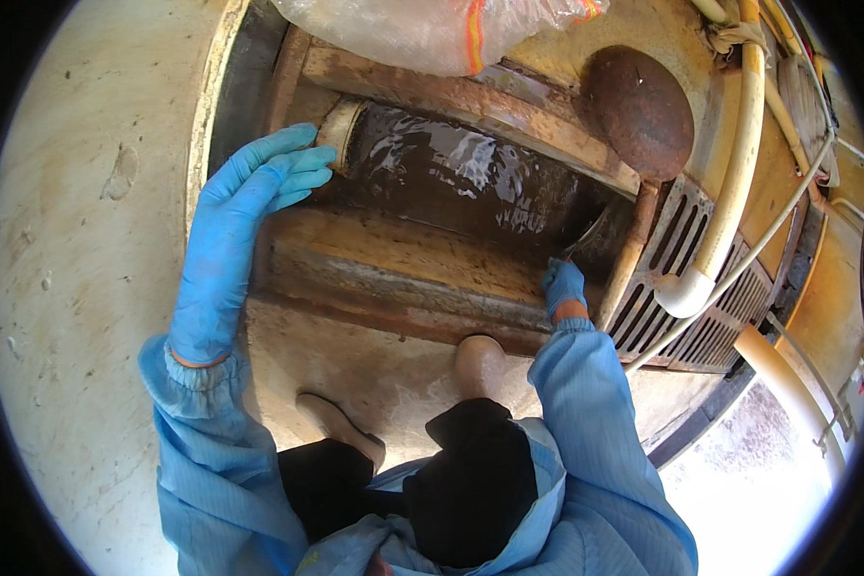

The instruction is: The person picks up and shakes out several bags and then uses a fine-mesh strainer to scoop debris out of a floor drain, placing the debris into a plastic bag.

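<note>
My left hand [259,178], in a blue glove, is open with its fingers stretched out side by side. Its fingertips are at a pale, round pipe end [341,132] at the left of a trough of dark water [451,173]; whether they touch it I cannot tell. My right hand [564,286], also gloved in blue, is closed at the trough's near right corner. A thin, curved, shiny tool [590,232] runs from it toward the water; its full shape is hidden. Beside this hand lies a wooden handle [629,257] leading to a rusty, domed scoop [638,113].
Wooden beams [403,254] border the trough. A clear plastic bag [403,34] lies beyond it. Slotted drain grates [677,230] and a pale pipe with an elbow [686,291] are at the right. A pale wall or ledge [77,269] rises at the left. My boots [480,365] stand close to the near edge.
</note>
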{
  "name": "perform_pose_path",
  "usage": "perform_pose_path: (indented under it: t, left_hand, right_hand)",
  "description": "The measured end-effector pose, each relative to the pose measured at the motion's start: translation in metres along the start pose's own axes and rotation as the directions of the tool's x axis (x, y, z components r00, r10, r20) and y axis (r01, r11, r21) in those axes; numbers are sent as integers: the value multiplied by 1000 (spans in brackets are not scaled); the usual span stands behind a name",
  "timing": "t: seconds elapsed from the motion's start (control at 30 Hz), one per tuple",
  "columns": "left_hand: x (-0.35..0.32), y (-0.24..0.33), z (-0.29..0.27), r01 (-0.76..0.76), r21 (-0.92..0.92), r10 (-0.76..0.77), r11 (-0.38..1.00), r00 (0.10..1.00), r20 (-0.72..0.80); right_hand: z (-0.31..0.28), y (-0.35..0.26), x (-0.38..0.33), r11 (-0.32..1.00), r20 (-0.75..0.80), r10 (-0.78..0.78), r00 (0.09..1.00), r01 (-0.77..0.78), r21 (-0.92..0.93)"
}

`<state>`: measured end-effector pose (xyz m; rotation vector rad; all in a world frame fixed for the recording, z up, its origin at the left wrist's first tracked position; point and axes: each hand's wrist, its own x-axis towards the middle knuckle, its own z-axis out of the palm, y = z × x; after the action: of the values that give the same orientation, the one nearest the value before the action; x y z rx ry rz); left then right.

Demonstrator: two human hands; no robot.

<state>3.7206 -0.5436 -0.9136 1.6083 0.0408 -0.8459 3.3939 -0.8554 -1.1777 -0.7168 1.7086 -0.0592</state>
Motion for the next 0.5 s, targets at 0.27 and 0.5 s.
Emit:
perform_pose_path:
  t: [0.27,0.5]
  left_hand:
    - [-6,8,-11,-21,3,21,1000,1000,-11]
    - [-9,10,-15,-22,14,23,1000,999,-31]
  right_hand:
    - [-13,-16,-26,987,130,160,979,-158,-30]
    - [-10,-28,-40,965,211,185,960,-137,-224]
